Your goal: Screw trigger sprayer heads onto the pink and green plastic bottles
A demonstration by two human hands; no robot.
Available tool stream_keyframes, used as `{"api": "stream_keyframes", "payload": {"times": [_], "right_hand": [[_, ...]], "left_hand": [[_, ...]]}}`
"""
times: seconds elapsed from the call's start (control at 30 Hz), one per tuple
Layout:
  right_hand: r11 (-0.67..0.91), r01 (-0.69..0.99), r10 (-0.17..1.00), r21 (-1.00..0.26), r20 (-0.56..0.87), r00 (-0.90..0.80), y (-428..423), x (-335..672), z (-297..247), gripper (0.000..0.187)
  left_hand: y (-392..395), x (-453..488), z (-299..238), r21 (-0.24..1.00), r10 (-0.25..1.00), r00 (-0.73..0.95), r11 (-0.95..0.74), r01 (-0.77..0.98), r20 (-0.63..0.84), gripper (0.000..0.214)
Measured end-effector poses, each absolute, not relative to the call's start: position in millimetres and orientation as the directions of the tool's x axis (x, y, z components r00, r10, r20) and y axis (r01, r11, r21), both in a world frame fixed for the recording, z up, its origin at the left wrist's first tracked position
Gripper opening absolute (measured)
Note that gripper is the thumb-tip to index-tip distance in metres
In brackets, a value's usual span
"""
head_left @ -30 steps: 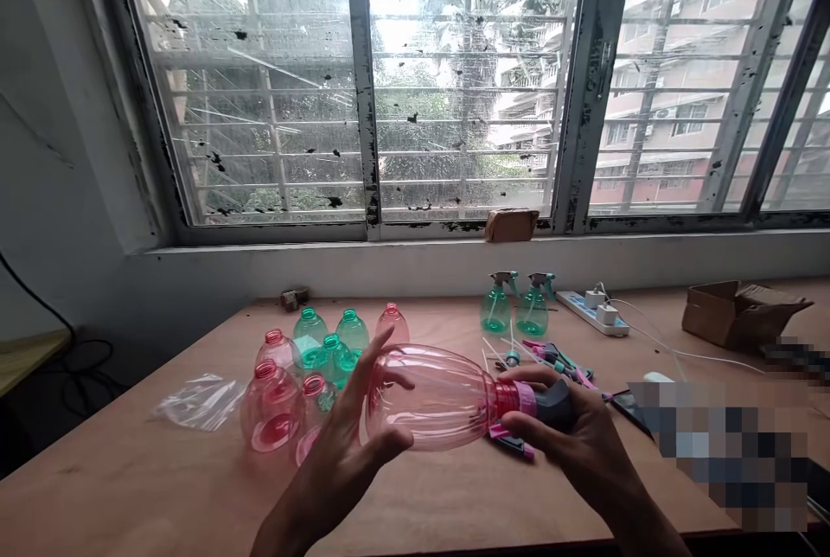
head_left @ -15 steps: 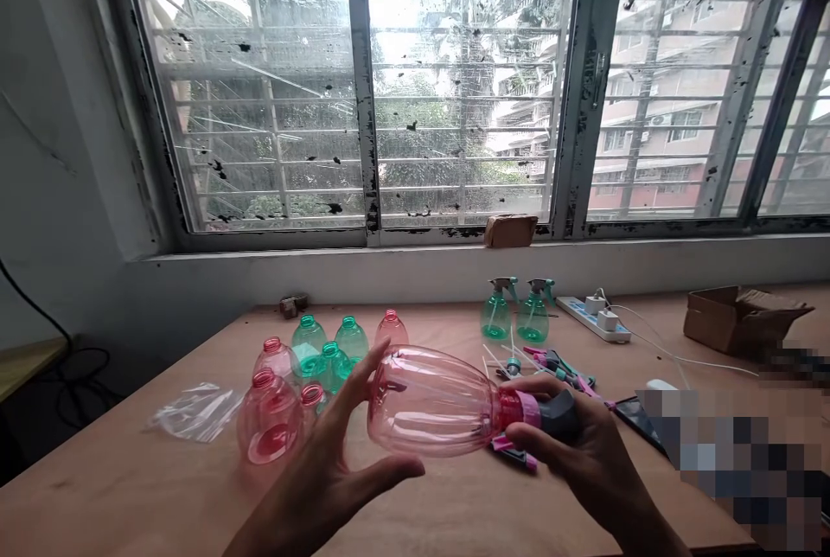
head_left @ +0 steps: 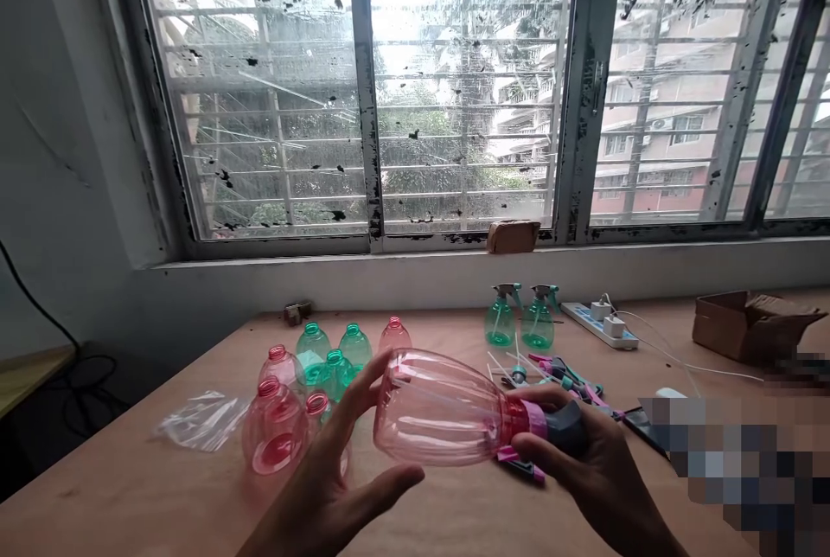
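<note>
Since a second before, my left hand (head_left: 337,470) had spread wider, and its thumb had dropped away below the pink bottle (head_left: 441,410). I took that to mean my right hand (head_left: 600,462) was doing most of the holding.

From far off, I looked left to right. A clear bag (head_left: 204,420) lay on the table (head_left: 162,496). Next stood some other pink bottles (head_left: 273,436) and green bottles (head_left: 354,348) with no tops on. Then came my left hand, its fingers wide around the bottle's bottom; I could not tell if any touched it. The pink bottle was on its side over the table, neck pointing right. At the neck, my right hand's fingers were wrapped around the grey top (head_left: 565,429) and near its pink ring (head_left: 533,420). I could not tell if the top was screwed on fully. Behind were two green spray bottles (head_left: 499,328) and loose spray tops (head_left: 564,375), then a brown box (head_left: 732,332).
</note>
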State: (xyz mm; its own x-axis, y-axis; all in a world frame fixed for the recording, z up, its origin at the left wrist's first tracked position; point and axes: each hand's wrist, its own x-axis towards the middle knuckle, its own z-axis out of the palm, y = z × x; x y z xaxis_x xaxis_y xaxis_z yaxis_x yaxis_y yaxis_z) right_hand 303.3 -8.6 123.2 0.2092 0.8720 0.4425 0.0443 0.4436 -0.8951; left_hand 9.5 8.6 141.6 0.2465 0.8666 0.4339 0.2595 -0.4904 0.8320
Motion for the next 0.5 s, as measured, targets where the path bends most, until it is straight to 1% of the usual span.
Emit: {"api": "stream_keyframes", "payload": {"times": [0.1,0.13,0.2,0.27,0.3,0.43,0.5], "right_hand": [[0.458,0.067,0.86,-0.887,0.46,0.221,-7.9,303.9,120.7,0.034],[0.467,0.075,0.852,-0.881,0.471,0.229,-7.9,304.2,120.1,0.035],[0.487,0.09,0.836,-0.869,0.493,0.239,-8.5,305.0,119.6,0.035],[0.505,0.107,0.822,-0.856,0.515,0.241,-10.0,306.6,120.5,0.034],[0.512,0.119,0.816,-0.851,0.525,0.244,-11.0,307.7,121.3,0.033],[0.538,0.157,0.794,-0.828,0.56,0.236,-15.5,312.0,125.4,0.033],[0.543,0.165,0.794,-0.823,0.567,0.219,-17.3,312.6,126.4,0.033]], "left_hand": [[5.6,16.4,141.0,0.862,0.866,0.231,-0.483,0.154,0.443,0.099],[5.0,19.8,141.7,0.878,0.873,0.214,-0.467,0.11,0.438,0.099],[4.6,25.5,144.3,0.893,0.882,0.198,-0.446,0.059,0.427,0.091],[4.6,27.8,148.1,0.881,0.871,0.204,-0.468,0.067,0.447,0.083],[4.6,27.4,150.0,0.867,0.859,0.219,-0.49,0.089,0.463,0.082],[0.3,20.5,154.7,0.836,0.839,0.294,-0.519,0.181,0.457,0.088],[-3.4,18.8,154.6,0.833,0.833,0.273,-0.531,0.154,0.481,0.088]]}}
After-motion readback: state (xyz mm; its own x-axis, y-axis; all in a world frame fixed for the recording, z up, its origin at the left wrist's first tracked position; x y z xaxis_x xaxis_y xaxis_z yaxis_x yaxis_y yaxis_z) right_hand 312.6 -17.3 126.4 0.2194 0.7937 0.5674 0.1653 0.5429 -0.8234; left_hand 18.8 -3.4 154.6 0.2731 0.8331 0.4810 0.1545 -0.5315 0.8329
